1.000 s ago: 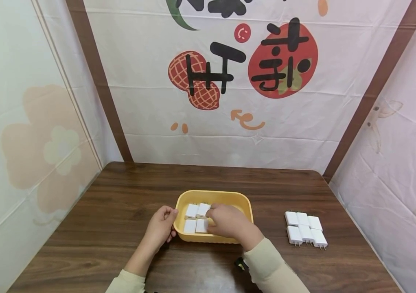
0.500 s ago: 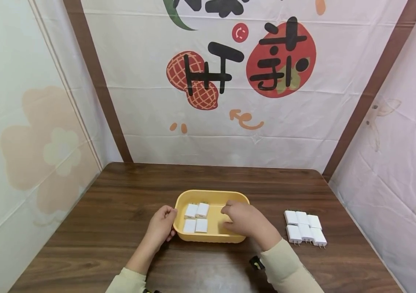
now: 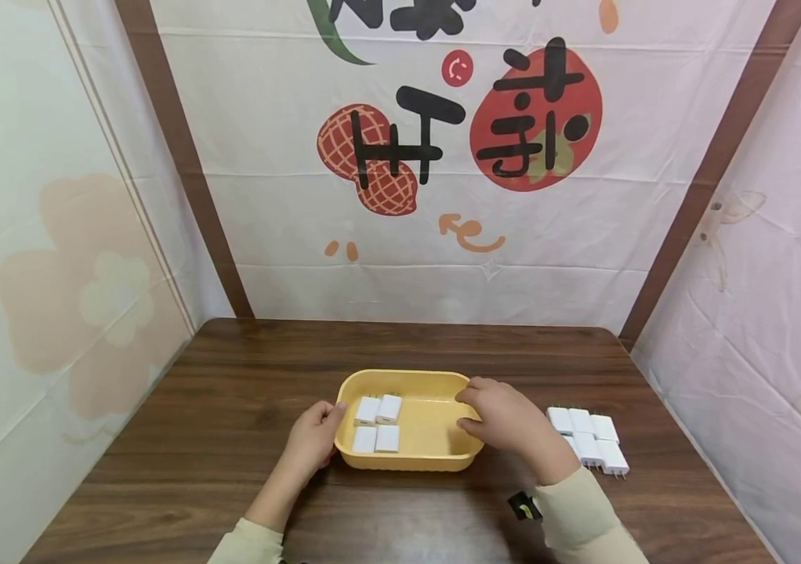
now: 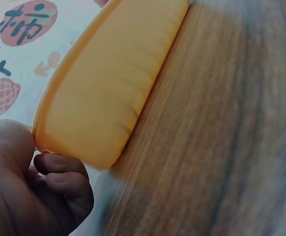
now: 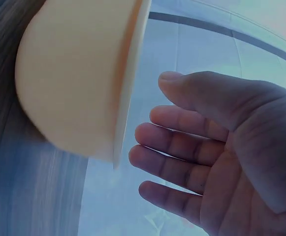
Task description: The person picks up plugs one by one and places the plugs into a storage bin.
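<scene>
A yellow plastic basket (image 3: 411, 463) stands on the table, its left end held by my left hand (image 3: 310, 440). The left wrist view shows that hand's thumb at the rim and its fingers curled against the outer wall (image 4: 93, 98). Inside, on the left half, lie several white charger plugs (image 3: 387, 439) in two rows. My right hand (image 3: 509, 421) is over the basket's right end with nothing in it. In the right wrist view its fingers (image 5: 172, 140) are loosely extended, apart from the basket wall (image 5: 79, 73).
More white charger plugs (image 3: 588, 448) lie grouped in two rows on the wooden table (image 3: 182, 470), right of the basket. My right forearm partly covers one of them. Printed cloth walls (image 3: 386, 290) close off the table's back and sides.
My right hand has moved right, from the plugs inside the basket to its right end, leaving them lying there. The left hand has kept its hold on the left rim.
</scene>
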`<state>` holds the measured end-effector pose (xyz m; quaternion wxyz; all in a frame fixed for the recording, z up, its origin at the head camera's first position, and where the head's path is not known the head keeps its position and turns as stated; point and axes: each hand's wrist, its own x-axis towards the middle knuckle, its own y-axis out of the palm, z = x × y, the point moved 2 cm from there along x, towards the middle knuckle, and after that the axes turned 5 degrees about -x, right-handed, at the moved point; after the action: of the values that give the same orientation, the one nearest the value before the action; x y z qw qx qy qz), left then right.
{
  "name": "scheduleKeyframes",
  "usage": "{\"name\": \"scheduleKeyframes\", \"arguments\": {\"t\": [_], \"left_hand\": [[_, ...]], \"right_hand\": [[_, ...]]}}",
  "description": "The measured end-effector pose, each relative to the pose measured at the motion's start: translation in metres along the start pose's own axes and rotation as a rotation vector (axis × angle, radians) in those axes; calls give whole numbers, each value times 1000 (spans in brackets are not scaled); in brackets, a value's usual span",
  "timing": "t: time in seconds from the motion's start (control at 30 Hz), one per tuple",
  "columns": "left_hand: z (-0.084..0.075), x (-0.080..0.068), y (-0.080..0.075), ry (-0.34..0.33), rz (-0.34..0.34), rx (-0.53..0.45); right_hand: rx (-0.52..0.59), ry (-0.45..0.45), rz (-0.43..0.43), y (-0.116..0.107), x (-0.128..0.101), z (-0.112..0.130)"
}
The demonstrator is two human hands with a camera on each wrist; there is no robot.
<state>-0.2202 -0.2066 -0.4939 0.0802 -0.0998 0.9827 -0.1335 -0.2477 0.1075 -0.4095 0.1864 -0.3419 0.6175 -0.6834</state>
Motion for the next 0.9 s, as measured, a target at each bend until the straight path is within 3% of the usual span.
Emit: {"name": "scheduleKeyframes", "arguments": {"t": [0.33,0.9], "left_hand": [[-3,0,2,11,25,-18],[4,0,3,18,43,-125]], "right_hand": [[-32,13,-61,-2,-19,-22],[21,250,72,8,-43,-61]]}}
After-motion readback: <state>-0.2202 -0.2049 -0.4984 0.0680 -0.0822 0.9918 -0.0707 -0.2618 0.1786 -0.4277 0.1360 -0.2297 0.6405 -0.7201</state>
